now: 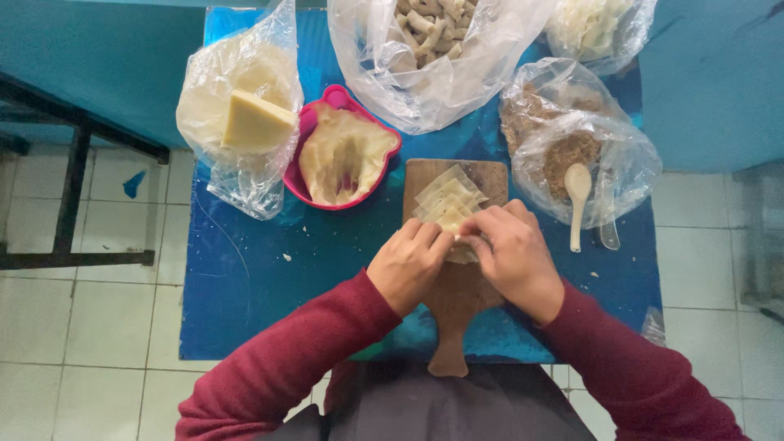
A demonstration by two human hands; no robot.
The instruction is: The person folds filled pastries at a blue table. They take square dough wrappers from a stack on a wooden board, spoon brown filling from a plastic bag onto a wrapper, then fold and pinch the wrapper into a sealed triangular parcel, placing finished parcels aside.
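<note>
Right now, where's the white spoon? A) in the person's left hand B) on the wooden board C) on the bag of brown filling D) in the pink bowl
C: the white spoon lies on the clear bag of brown filling, right of the wooden board; both hands are on a wrapper at the board.

Your left hand (411, 263) and right hand (512, 255) pinch one pale wrapper (463, 247) together on the wooden board (454, 304). Wrapper stack (447, 196) lies just beyond, pink bowl (308, 125) at the left, white spoon (576, 201) in the right bag.

The person wears long maroon sleeves down to the wrists of each bare hand, over dark grey clothing below.
</note>
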